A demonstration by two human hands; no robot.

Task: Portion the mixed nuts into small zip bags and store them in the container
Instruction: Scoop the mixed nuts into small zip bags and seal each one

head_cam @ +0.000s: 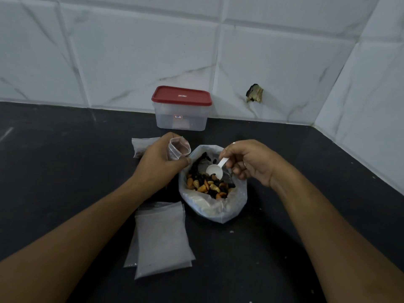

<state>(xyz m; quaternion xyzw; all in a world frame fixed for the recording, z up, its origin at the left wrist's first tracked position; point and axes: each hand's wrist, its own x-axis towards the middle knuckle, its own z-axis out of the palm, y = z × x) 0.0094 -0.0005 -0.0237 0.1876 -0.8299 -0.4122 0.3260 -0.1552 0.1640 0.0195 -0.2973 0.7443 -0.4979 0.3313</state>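
A large clear bag of mixed nuts (211,184) stands open on the black counter. My right hand (249,159) pinches the handle of a white plastic scoop (215,169), whose bowl rests on the nuts inside the bag. My left hand (160,159) grips a small zip bag (178,148) just left of the big bag, its mouth held open and facing up. A clear container with a red lid (181,108) stands closed against the wall behind.
A stack of empty small zip bags (160,239) lies on the counter (65,162) under my left forearm. Another small bag (142,146) lies behind my left hand. The tiled wall has a broken hole (254,92) at the right.
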